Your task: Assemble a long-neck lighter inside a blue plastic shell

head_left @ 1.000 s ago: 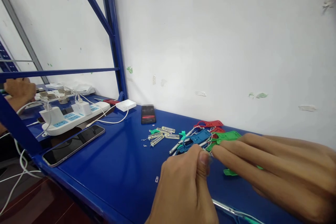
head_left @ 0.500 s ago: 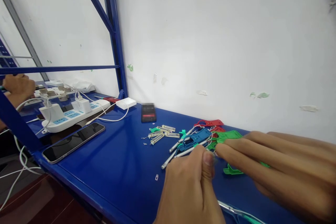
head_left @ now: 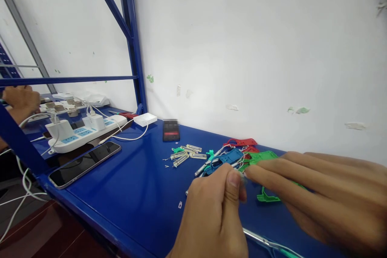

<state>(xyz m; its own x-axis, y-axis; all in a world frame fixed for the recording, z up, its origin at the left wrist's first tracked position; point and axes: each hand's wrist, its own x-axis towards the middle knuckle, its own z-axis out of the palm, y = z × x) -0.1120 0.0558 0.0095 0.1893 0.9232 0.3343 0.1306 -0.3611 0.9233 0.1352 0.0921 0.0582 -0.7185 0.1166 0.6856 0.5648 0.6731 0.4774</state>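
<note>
My left hand is closed, thumb pressed against the curled fingers, around something mostly hidden; a small clear edge shows near the thumb tip. My right hand reaches in from the right, its long fingers together and their tips meeting the left thumb. What they pinch is too small to name. Behind the hands lie a blue plastic piece, green plastic pieces, red plastic pieces and white-and-silver rods. A silver rod with a green part lies below the left hand.
Several clear tubes and a small pale part lie on the blue table. To the left are a phone, a power strip and cables. A dark box stands near the wall. Another person's hand is far left.
My left hand has shifted slightly left and covers more of the white rods. The right fingertips have moved a little left with it.
</note>
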